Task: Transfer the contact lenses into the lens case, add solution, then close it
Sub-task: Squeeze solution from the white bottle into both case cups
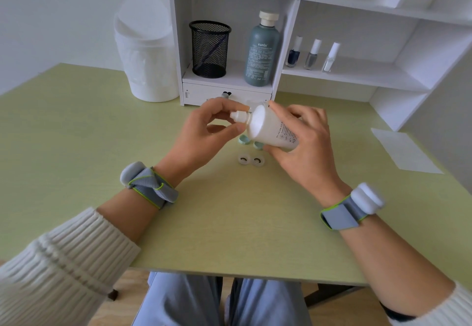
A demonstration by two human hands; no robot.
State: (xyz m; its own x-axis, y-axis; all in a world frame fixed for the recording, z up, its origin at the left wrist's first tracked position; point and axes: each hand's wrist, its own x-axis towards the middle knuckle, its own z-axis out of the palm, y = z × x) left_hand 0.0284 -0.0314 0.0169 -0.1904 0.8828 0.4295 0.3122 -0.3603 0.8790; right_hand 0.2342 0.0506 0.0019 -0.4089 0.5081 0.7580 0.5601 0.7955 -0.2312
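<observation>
Left hand [204,131] pinches the small white cap [238,116] of a smooth, cylindrical plastic solution bottle [272,129], which the right hand [304,144] grips tilted. Below them on the matte green bench [229,223] lie two mint lids [244,140] and the round open lens case [250,160].

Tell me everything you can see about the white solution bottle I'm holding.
The solution bottle is white, opaque, plastic-looking, with small dark print down its side, too small to read. It is tipped sideways above the green table, its narrow cap pointing left. The right hand wraps its body; the left hand pinches the cap, which is still on. It hangs over the open lens case and the two mint caps without touching them.
</observation>
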